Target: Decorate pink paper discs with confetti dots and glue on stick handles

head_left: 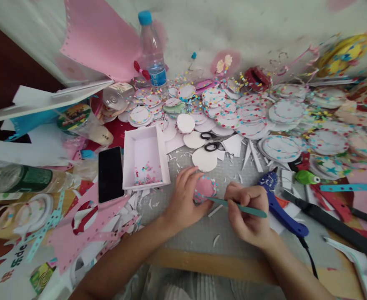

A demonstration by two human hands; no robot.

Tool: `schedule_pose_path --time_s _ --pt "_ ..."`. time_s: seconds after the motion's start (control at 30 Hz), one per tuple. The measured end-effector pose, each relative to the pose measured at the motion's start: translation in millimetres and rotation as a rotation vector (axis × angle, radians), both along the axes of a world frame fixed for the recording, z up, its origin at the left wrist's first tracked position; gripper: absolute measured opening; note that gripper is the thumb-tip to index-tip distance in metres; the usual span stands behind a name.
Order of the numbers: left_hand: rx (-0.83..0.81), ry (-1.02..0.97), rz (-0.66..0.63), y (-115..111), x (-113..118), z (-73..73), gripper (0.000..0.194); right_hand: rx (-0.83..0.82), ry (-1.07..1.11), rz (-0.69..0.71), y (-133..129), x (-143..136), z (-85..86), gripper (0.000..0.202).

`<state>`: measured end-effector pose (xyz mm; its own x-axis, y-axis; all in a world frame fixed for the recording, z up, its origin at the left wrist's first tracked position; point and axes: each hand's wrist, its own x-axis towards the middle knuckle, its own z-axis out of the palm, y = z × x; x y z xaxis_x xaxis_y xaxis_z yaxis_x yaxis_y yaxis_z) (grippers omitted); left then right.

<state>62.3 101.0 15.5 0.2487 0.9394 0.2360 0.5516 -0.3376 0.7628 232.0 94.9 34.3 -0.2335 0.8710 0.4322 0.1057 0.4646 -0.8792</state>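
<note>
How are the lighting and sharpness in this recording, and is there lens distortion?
Head view overall: soft, fairly even light, no harsh glare on the phone; head view, centre: slightly soft, yet the green tool and pink disc are readable; head view, edges: wide-angle stretching and smearing, notably the stacked discs at far right.

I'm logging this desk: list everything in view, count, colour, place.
Pink piece: one, pink, in left hand
Pointed tool: one, green, in right hand
Box: one, white, left of hands
Confetti: many, multicoloured, inside box
Phone: one, black, left of box
Scissors: one, black-handled, beyond hands
Discs: many, mostly white, back
Upright bottle: one, clear, back
Corded tool: one, blue, right
Scraps: many, white, around hands
Other clutter: uncounted, mixed colours, both sides
Left hand: one, bare, centre
Right hand: one, bare, right of centre
</note>
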Motion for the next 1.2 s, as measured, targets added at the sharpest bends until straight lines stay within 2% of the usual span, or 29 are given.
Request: schedule_pose_path --time_s 0.8,1.2 --pt "0.005 0.015 -0.005 -0.9 0.1 1.4 0.057 -0.004 0.014 0.059 1.3 1.9 3.2 0.028" --pt "0.01 0.021 0.005 0.1 1.5 4.2 0.051 -0.096 0.091 -0.011 1.7 -0.2 5.4 0.019"
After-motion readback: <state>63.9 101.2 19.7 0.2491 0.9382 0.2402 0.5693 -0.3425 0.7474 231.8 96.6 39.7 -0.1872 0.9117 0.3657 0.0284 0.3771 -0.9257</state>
